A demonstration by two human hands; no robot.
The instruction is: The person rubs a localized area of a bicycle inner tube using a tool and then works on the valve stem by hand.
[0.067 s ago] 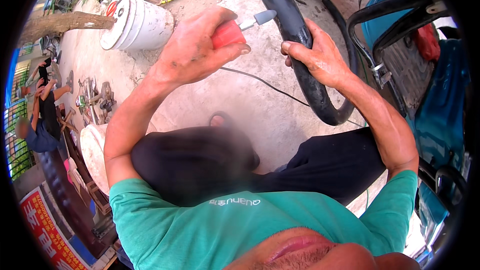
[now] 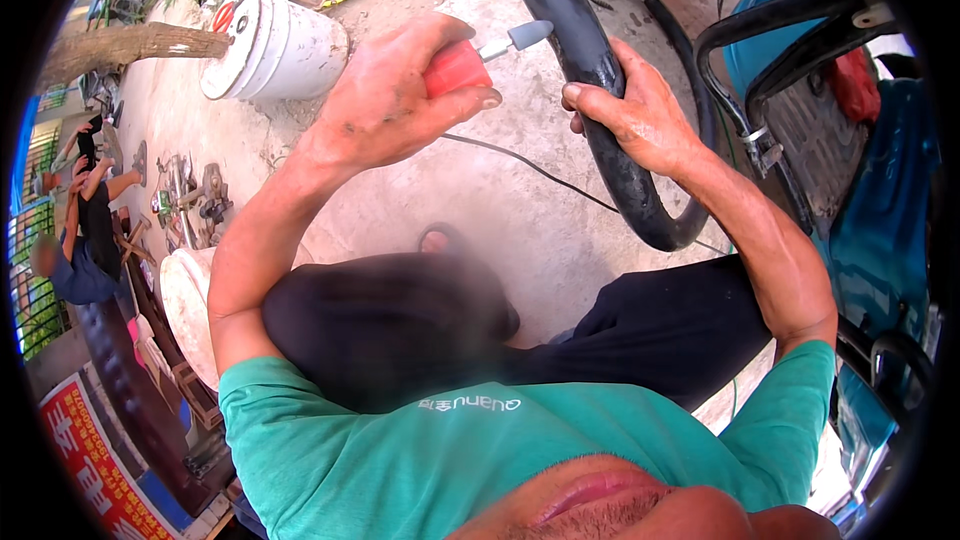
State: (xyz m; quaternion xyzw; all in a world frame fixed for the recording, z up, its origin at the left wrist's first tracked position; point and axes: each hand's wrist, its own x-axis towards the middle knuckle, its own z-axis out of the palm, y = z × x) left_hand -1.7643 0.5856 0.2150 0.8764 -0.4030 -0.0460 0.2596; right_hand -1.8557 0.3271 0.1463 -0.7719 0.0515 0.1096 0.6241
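Observation:
My left hand (image 2: 385, 95) is wrapped round a red rotary grinder (image 2: 453, 68), most of its body hidden by the palm and fingers. From its front a thin metal shaft carries a grey, rounded conical bit (image 2: 528, 35). That bit's tip meets the edge of a black rubber inner tube (image 2: 565, 15), though I cannot tell how hard it presses. Lower down the same tube, my right hand (image 2: 645, 115) grips it, thumb on top and fingers curled behind. The tube hangs in a long loop, its lowest bend above the concrete near my knee.
A dark cable (image 2: 530, 165) runs across the concrete floor. A white lidded bucket (image 2: 290, 45) stands at the far left, a wooden post (image 2: 135, 48) beside it. On the right is a teal vehicle with a black tubular frame (image 2: 770, 15). Another person (image 2: 85, 250) is at the left edge.

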